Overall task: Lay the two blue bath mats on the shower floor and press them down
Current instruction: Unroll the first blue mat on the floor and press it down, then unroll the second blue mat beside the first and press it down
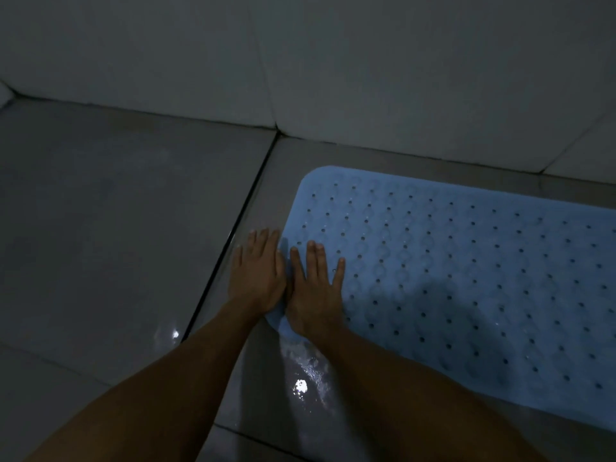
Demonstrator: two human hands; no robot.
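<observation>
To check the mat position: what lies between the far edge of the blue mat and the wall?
In the head view, only a bare strip of wet grey floor tile separates the blue bath mat from the wall.

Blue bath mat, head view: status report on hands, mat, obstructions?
Left hand flat, on mat's left edge and floor tile. Right hand flat, pressing blue bath mat. One mat in view, laid flat. Nothing obstructing.

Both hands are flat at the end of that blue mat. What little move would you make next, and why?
Probably slide both palms rightward along the blue mat, pressing as they go. The left hand lies mostly on wet floor tile at the mat's edge, the right hand on its left end; the long stretch to the right is untouched.
</observation>
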